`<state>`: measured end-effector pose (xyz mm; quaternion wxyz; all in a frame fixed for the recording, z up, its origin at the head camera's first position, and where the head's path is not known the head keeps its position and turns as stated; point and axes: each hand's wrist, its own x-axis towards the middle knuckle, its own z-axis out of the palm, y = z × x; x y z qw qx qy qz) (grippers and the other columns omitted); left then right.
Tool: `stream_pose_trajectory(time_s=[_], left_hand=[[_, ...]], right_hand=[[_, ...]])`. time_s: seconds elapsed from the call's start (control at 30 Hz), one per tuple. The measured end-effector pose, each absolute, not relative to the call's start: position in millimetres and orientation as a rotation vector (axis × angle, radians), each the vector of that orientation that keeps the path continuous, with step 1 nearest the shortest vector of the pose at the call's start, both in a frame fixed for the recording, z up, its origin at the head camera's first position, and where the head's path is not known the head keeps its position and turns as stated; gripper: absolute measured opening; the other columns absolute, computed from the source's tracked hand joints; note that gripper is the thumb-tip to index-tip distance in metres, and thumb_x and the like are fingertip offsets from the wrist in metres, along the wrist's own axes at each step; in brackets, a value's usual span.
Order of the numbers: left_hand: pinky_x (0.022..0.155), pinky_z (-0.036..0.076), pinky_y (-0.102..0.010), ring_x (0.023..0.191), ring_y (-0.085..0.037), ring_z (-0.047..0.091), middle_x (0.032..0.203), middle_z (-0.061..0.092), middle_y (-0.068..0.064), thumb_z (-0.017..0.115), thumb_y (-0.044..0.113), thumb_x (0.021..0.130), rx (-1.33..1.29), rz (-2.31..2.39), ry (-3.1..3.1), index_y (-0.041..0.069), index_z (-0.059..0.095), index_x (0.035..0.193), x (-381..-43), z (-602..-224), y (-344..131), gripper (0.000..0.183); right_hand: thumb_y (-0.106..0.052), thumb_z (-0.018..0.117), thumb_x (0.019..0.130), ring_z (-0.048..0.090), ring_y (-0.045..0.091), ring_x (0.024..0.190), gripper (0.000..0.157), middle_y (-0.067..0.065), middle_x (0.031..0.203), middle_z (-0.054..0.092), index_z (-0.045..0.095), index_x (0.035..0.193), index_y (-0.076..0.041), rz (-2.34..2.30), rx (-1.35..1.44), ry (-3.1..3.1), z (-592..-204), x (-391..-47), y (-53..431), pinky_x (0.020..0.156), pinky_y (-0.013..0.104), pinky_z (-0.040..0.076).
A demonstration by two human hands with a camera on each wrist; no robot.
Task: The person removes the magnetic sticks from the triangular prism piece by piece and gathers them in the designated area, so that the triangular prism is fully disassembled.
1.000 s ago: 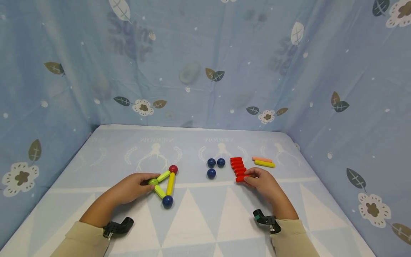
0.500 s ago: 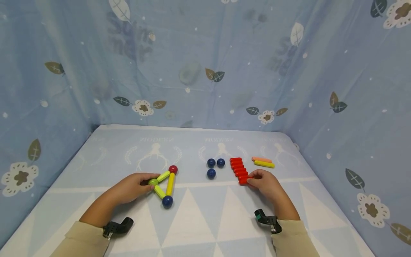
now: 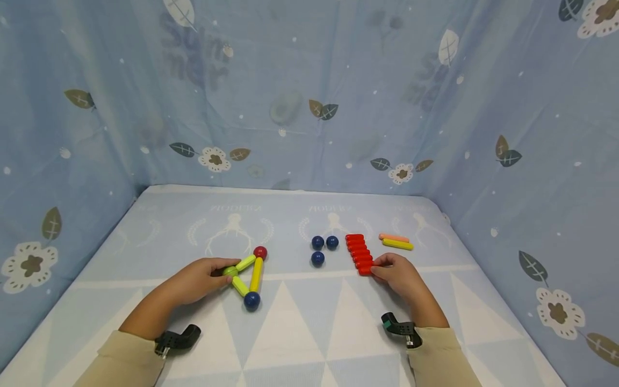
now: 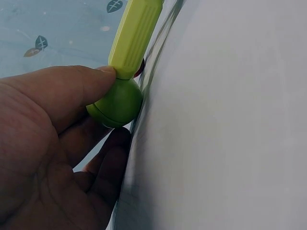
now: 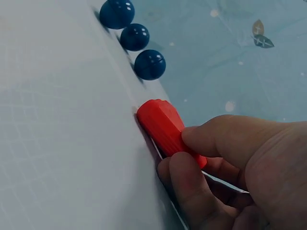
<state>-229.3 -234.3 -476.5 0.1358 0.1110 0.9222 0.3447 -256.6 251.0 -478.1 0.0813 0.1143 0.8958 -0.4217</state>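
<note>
Right hand [image 3: 395, 270]: grip pinches right end of a short, ridged, red plastic-looking stick [image 3: 365, 271] | Stick: reaches left from this grip, long way left to right, at near end of the red stick row [image 3: 358, 249] | Left hand [image 3: 197, 279]: farther from it, grip holds the shiny green ball [image 4: 118, 102] at the triangle's left corner

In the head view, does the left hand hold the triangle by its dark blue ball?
No, the left hand pinches the green ball, while the dark blue ball at the near corner is untouched.
</note>
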Motion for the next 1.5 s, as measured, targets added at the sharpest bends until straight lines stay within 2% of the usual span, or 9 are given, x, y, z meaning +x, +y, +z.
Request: stream_pose_trajectory(time_s=[0.43,0.6,0.7,0.83,0.97,1.07,1.3,1.5], left_hand=[[0.112,0.042,-0.064,0.143,-0.039,0.049,0.152,0.057,-0.013,0.069,0.032,0.102,0.327,1.004,2.665,0.024,0.059,0.151,-227.9,-476.6,-235.9,0.05],[0.113,0.041,-0.063,0.143,-0.038,0.049,0.152,0.057,-0.012,0.069,0.033,0.102,0.345,1.005,2.665,0.024,0.06,0.15,-230.1,-478.2,-236.5,0.05],[0.113,0.041,-0.064,0.143,-0.039,0.049,0.152,0.058,-0.012,0.069,0.034,0.102,0.358,0.996,2.672,0.024,0.059,0.15,-230.1,-478.0,-238.8,0.05],[0.113,0.04,-0.065,0.144,-0.04,0.048,0.152,0.057,-0.013,0.069,0.035,0.102,0.362,0.999,2.676,0.025,0.059,0.151,-230.2,-476.6,-240.2,0.051],[0.113,0.04,-0.064,0.144,-0.04,0.048,0.152,0.057,-0.012,0.069,0.035,0.102,0.368,1.018,2.665,0.025,0.059,0.15,-230.8,-477.7,-238.8,0.05],[0.114,0.04,-0.064,0.144,-0.039,0.048,0.152,0.057,-0.012,0.069,0.034,0.102,0.361,1.017,2.662,0.025,0.06,0.15,-230.8,-479.6,-238.7,0.05],[0.114,0.039,-0.064,0.145,-0.04,0.047,0.152,0.057,-0.012,0.07,0.033,0.102,0.358,1.04,2.656,0.025,0.06,0.15,-230.7,-481.4,-239.3,0.05],[0.114,0.04,-0.064,0.144,-0.039,0.048,0.152,0.058,-0.011,0.07,0.032,0.102,0.353,1.03,2.661,0.026,0.06,0.15,-231.4,-479.2,-238.4,0.049]], right_hand=[[-0.022,0.075,0.096,0.058,0.026,0.1,0.019,0.008,0.111,0.067,0.069,0.111,-0.013,-1.228,0.273,2.715,-481.7,-257.5,248.2,0.078,0.032,0.049],[-0.023,0.073,0.097,0.062,0.024,0.094,0.021,0.009,0.11,0.068,0.068,0.115,-0.012,-1.264,0.311,2.706,-479.1,-257.2,248.1,0.076,0.03,0.052],[-0.024,0.07,0.099,0.063,0.023,0.09,0.023,0.01,0.11,0.067,0.068,0.117,-0.01,-1.331,0.345,2.727,-475.1,-256.0,241.1,0.074,0.029,0.053],[-0.025,0.07,0.1,0.06,0.025,0.096,0.023,0.01,0.113,0.064,0.068,0.119,-0.011,-1.392,0.31,2.766,-463.7,-253.5,221.0,0.075,0.028,0.053],[-0.024,0.075,0.097,0.06,0.024,0.094,0.021,0.007,0.106,0.066,0.07,0.115,-0.014,-1.347,0.143,2.777,-453.5,-248.8,196.2,0.074,0.028,0.053],[-0.021,0.079,0.095,0.063,0.02,0.092,0.019,0.001,0.1,0.069,0.071,0.111,-0.014,-1.289,-0.091,2.765,-451.1,-245.8,176.5,0.074,0.031,0.054],[-0.025,0.079,0.095,0.066,0.015,0.098,0.021,-0.009,0.103,0.07,0.074,0.113,-0.015,-1.134,-0.625,2.628,-450.5,-245.5,129.4,0.08,0.033,0.058],[-0.028,0.082,0.093,0.067,0.009,0.098,0.026,-0.008,0.107,0.072,0.075,0.117,-0.019,-1.065,-0.744,2.526,-448.4,-249.4,94.8,0.078,0.03,0.058]])
